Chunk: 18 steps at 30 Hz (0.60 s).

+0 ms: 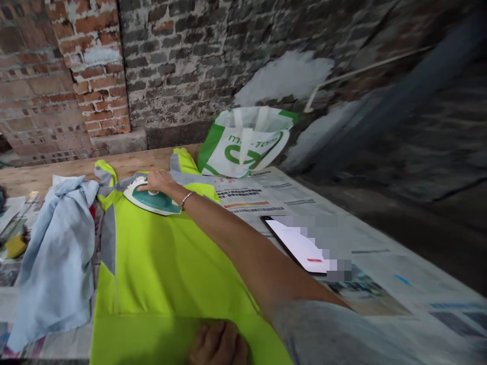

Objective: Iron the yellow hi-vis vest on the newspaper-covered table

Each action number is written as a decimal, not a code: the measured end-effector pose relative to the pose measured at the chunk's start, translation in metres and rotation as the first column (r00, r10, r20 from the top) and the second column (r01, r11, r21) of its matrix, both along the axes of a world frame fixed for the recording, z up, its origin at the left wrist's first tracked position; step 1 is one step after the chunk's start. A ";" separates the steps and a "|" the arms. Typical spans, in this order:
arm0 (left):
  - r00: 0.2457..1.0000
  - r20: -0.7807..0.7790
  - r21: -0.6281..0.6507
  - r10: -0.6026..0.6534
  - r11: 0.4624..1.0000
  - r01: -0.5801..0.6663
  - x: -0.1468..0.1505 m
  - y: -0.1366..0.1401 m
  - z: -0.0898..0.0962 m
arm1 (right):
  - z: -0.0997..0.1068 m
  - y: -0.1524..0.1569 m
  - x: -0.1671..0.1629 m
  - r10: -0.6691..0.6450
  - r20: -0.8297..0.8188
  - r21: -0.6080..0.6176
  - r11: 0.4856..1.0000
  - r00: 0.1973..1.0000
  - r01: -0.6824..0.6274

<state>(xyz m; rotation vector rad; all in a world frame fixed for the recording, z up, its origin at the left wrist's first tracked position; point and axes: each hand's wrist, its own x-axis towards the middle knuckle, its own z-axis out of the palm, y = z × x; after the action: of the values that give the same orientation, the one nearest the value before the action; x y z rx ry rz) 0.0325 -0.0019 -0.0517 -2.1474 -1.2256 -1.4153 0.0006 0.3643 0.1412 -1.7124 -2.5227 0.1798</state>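
Observation:
A bright yellow-green garment (163,263) with grey panels lies spread on the table. My right hand (162,181) is wrapped round the handle of a white and teal clothes iron (155,202), whose sole rests on the upper part of the garment. At the bottom edge of the view, my left hand (218,344) lies on the lower part of the garment with its fingers curled. Its fingertips are hidden, so I cannot tell whether it pinches the fabric.
A crumpled light blue cloth (61,258) lies to the left, near a yellow object (15,246). Newspaper (361,243) covers the table, with a phone (292,243) on the right. A white and green bag (247,144) stands at the back before a brick wall (182,66).

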 end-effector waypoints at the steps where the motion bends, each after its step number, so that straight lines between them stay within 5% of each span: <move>1: 0.999 -0.024 -0.027 -0.024 0.999 0.023 -0.003 -0.001 0.003 | 0.002 -0.002 0.002 0.014 0.002 -0.018 1.000 1.000 -0.014; 6: 0.991 -0.086 -0.096 -0.107 0.990 0.099 -0.015 -0.002 0.018 | 0.007 -0.054 0.026 0.164 0.020 -0.082 0.983 0.986 -0.161; 14: 0.990 -0.101 -0.051 -0.097 0.994 0.092 -0.017 0.002 0.035 | 0.012 -0.203 0.075 0.391 0.029 -0.164 0.910 0.920 -0.381; 18: 0.987 -0.111 -0.032 -0.113 0.993 0.110 -0.019 0.004 0.037 | 0.011 -0.230 0.084 0.409 0.041 -0.139 0.906 0.912 -0.400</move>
<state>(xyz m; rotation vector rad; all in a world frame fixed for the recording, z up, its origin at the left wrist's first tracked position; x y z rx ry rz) 0.0133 0.0018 -0.0148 -2.3122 -1.1042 -1.3071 0.0848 0.1340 0.1518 -1.2216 -2.9507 0.3204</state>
